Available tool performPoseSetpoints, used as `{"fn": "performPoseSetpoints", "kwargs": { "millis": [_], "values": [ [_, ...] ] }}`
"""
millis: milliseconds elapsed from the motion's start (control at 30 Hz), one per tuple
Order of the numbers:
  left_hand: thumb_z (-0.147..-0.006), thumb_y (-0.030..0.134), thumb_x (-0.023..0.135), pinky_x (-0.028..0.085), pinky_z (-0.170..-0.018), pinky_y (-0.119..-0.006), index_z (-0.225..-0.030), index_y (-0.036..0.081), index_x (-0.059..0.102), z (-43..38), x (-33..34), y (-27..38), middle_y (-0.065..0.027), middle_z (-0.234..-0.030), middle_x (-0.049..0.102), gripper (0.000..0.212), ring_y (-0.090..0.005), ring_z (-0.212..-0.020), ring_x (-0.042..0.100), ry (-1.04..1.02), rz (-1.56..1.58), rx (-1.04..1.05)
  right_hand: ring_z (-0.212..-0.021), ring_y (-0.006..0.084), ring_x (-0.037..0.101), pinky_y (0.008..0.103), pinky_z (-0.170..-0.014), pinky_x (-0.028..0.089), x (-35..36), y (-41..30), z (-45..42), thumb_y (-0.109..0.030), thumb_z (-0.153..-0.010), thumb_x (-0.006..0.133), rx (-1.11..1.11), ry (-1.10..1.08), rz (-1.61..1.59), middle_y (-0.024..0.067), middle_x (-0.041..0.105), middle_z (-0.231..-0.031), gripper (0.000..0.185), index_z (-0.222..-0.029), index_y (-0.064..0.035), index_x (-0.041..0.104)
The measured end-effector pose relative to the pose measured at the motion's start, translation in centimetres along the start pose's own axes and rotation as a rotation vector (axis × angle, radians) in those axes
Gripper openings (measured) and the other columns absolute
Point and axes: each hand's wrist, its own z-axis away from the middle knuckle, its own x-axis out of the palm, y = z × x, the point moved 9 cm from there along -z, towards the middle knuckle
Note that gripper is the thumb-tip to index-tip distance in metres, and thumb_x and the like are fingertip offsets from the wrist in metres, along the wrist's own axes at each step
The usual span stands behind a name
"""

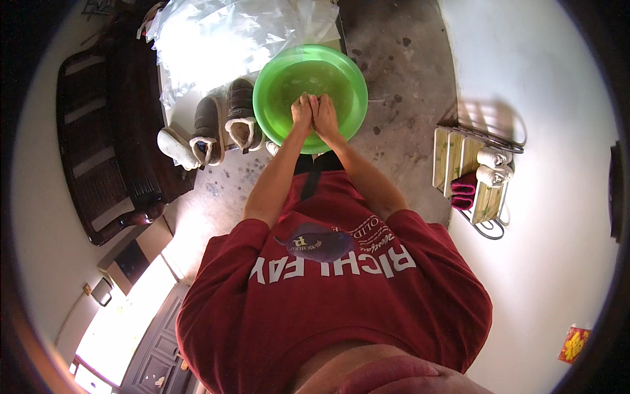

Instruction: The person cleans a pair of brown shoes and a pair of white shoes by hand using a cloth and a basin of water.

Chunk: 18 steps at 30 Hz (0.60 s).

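A round green plastic basin (362, 98) stands before me, with what looks like water in it. My left hand (301, 114) and my right hand (324, 115) are side by side over the basin's near half. Their fingers are bent and pressed against each other, pointing away from me. Whether anything small is held between them is hidden. Both forearms reach across the near rim.
To the basin's left, dark fleece-lined shoes (206, 123) and a pale shoe (176, 147) rest near clear plastic sheeting (236, 39). A dark wooden bench (133, 123) lines the left. By the right wall, a slatted rack (450, 162) holds white shoes (494, 165) and dark red footwear (463, 189).
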Motion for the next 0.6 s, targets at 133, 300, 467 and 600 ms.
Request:
{"fn": "performPoseSetpoints", "kwargs": {
  "millis": [133,300,467,600],
  "values": [
    [-0.087,0.03,0.042,0.044,-0.061,-0.035,-0.085,-0.001,0.059,0.4,-0.3,0.3,-0.0112,-0.077,0.059,0.035,-0.0214,-0.068,0.055,0.093,0.072,-0.188,-0.063,0.0422,0.051,0.0465,-0.054,0.039,-0.6,-0.3,-0.3,-0.032,-0.093,0.037,0.075,-0.077,-0.001,0.0247,0.052,-0.068,0.036,-0.077,0.0003,0.043],
    [-0.086,0.03,0.042,0.044,-0.061,-0.037,-0.083,-0.003,0.059,0.7,-0.5,1.3,-0.016,-0.073,0.057,0.038,-0.0235,-0.066,0.054,0.119,0.105,-0.205,-0.06,0.0415,0.053,0.0461,-0.053,0.041,-0.6,-0.8,-0.5,-0.029,-0.094,0.035,0.031,-0.121,0.033,0.024,0.053,-0.066,0.036,-0.08,0.0011,0.047],
    [-0.087,0.037,0.041,0.044,-0.063,-0.039,-0.085,-0.002,0.06,0.2,-0.7,2.1,-0.0199,-0.082,0.06,0.043,-0.0312,-0.071,0.057,0.08,-0.218,-0.121,-0.062,0.0404,0.055,0.0458,-0.054,0.043,-0.6,-1.8,-0.7,-0.027,-0.093,0.037,-0.246,-0.078,0.212,0.0237,0.056,-0.069,0.032,-0.085,0.0007,0.051],
    [-0.087,0.041,0.04,0.045,-0.066,-0.039,-0.095,0.001,0.059,0.8,-0.5,0.3,-0.0181,-0.09,0.061,0.044,-0.0325,-0.073,0.059,-0.097,-0.237,-0.348,-0.076,0.0356,0.056,0.0445,-0.065,0.047,0.0,-0.2,-0.8,-0.017,-0.088,0.044,-0.022,-0.372,0.245,0.0191,0.052,-0.091,0.021,-0.099,0.0004,0.049]
  ]
}}
